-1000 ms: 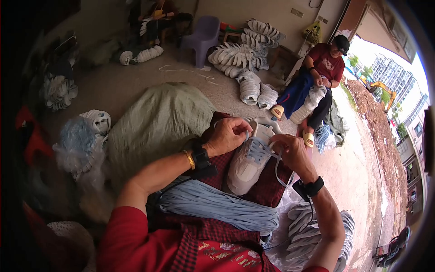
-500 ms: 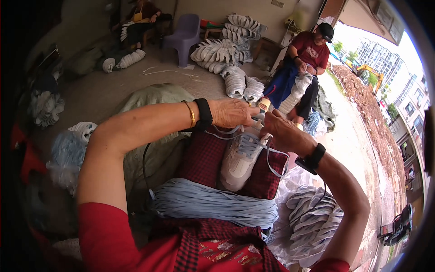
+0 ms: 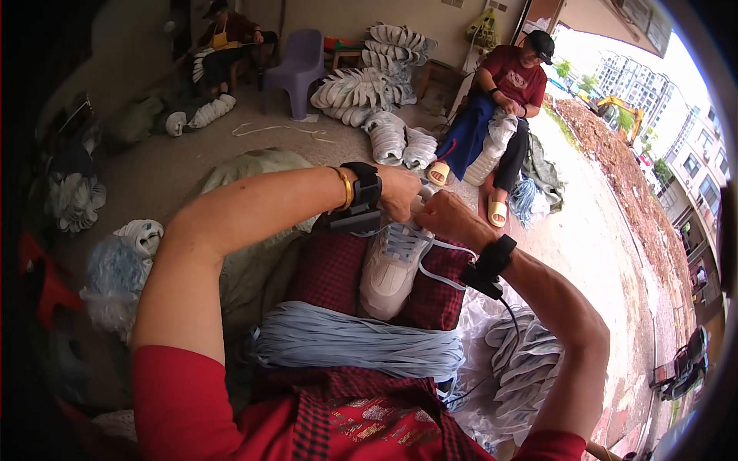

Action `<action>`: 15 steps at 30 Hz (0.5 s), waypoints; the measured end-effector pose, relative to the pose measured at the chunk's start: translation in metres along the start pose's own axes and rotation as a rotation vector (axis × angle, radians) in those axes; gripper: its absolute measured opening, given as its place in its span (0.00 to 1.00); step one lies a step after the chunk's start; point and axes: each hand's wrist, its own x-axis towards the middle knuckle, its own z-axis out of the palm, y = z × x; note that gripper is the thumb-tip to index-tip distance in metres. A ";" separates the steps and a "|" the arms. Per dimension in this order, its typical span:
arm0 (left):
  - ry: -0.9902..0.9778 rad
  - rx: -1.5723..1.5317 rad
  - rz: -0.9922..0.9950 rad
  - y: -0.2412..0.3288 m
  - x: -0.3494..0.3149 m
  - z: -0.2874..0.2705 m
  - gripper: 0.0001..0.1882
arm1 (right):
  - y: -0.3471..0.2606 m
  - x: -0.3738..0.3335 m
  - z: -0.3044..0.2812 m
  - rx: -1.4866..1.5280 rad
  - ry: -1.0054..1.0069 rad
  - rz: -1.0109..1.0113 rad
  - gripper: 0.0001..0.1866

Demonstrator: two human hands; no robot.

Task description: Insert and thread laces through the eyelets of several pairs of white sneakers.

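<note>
- Item in hand: white low-top sneaker with pale blue flat laces (image 3: 392,265), lying toe toward the person on a dark red checked cloth (image 3: 332,270) across the lap.
- Left hand (image 3: 400,192): closed at the top of the shoe's lacing; whether its fingers pinch a lace end cannot be told, since the back of the hand hides them.
- Right hand (image 3: 453,221): fingers curled shut, apparently on a loose pale blue lace strand (image 3: 438,278) that loops down past the wrist.
- Risk, in my judgement: the hanging loop sits close to the black wrist-worn strap device (image 3: 488,265); a pull could snag it there.
- Risk: the shoe rests unclamped on the cloth; an uneven tug could roll it sideways off the lap.
- Risk: the thick bundle of pale blue flat laces (image 3: 357,344) lies just below the shoe; a stray strand could tangle with the working lace.
- Nearby: heap of white shoe uppers (image 3: 530,365) beside the right forearm.
</note>
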 end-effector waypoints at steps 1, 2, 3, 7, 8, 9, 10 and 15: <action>-0.048 -0.058 -0.094 0.004 -0.004 -0.005 0.11 | 0.003 0.002 0.002 0.004 0.007 -0.005 0.18; -0.049 -0.049 -0.098 0.003 -0.004 -0.001 0.11 | 0.008 0.007 0.004 0.222 0.164 0.050 0.19; 0.006 -0.051 -0.046 0.000 -0.003 0.007 0.10 | 0.012 0.013 0.005 0.441 0.320 0.106 0.19; 0.389 -0.569 0.253 -0.032 0.004 0.013 0.09 | -0.003 0.044 -0.053 0.925 0.507 -0.040 0.20; 0.354 -0.847 0.213 -0.030 -0.001 -0.007 0.10 | -0.009 0.044 -0.069 0.914 0.568 -0.096 0.20; 0.303 -1.127 0.178 -0.019 -0.009 -0.037 0.11 | -0.005 0.047 -0.085 1.075 0.568 -0.130 0.12; 0.306 -1.164 0.285 -0.007 -0.008 -0.063 0.12 | 0.030 0.051 -0.100 0.422 0.779 -0.544 0.10; 0.654 -1.176 0.429 0.014 -0.032 -0.133 0.12 | -0.023 0.037 -0.169 -0.022 0.974 -0.642 0.20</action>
